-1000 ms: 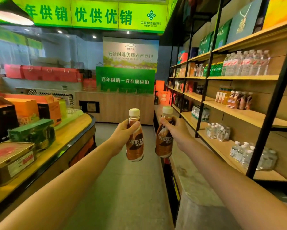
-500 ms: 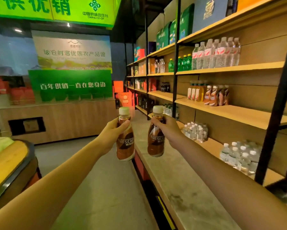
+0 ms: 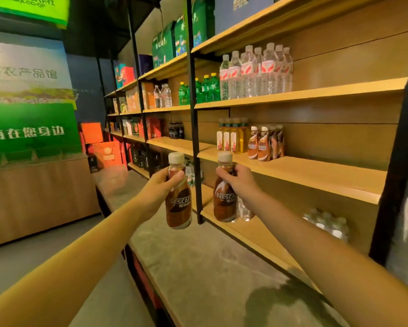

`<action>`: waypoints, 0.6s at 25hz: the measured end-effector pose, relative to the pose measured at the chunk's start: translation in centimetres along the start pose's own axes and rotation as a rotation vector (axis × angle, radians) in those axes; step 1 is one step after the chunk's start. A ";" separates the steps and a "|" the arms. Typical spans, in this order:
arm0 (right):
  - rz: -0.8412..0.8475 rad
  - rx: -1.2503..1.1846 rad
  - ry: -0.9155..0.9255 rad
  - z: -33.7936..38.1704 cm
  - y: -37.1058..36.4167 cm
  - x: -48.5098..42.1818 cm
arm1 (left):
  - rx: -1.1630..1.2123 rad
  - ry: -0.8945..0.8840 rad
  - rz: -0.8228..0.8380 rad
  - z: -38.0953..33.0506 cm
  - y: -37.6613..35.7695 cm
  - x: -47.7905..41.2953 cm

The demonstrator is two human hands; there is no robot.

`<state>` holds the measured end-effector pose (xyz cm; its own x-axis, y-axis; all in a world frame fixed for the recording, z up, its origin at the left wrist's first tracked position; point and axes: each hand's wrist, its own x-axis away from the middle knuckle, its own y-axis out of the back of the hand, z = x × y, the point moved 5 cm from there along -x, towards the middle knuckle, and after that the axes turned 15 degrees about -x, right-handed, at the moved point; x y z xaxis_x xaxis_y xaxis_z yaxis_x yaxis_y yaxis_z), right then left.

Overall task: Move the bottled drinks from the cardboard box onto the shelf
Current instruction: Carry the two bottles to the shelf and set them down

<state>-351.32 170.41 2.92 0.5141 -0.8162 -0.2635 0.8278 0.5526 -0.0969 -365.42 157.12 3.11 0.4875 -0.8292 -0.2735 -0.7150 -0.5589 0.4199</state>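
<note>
Head view, facing a long wooden shelf at two o'clock: flat pale boards, smooth and hard, fixed to a black metal post, with bare room on the right side. Looking down at six o'clock onto a grey stone ledge, matt and mottled. Not seeing the cardboard box anywhere.

Gripping one bottle per hand near the centre, short of the shelf's front edge. Wrapping fingers and thumb of the left hand round the neck and shoulder of the left bottle. Curling the right hand likewise round the upper part of the right bottle, at three o'clock of its partner. Holding both upright, apart from each other, touching nothing but the hands.

Judging the step as carrying to the shelf. Doing it well probably by:
- lifting toward one o'clock and clearing the board's front lip;
- setting each base flat beside the row of matching coffee bottles standing at one o'clock;
- loosening the fingers only once the base is sitting square;
- keeping clear of the post, and placing one at a time for steadiness.

Handling clear plastic here: rounded body narrowing to a slim neck, glossy brown wrap, likely slippery. Topping each, a ridged cream cap. Expecting easy tipping from the tall, narrow shape if nudging neighbours.
</note>
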 end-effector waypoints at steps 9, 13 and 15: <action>-0.276 0.157 0.066 -2.4 8.9 -14.4 | 0.038 -0.087 0.238 3.2 -9.4 -21.2; -0.476 0.173 0.105 -3.2 13.4 -18.5 | 0.090 -0.185 0.446 2.9 -15.5 -30.0; -0.618 0.164 0.123 -3.2 15.2 -20.3 | 0.097 -0.263 0.527 2.1 -18.2 -34.1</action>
<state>-349.86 195.95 3.74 -0.0896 -0.9449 -0.3148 0.9913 -0.0539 -0.1204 -370.09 195.59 2.92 -0.0772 -0.9626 -0.2597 -0.8753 -0.0593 0.4799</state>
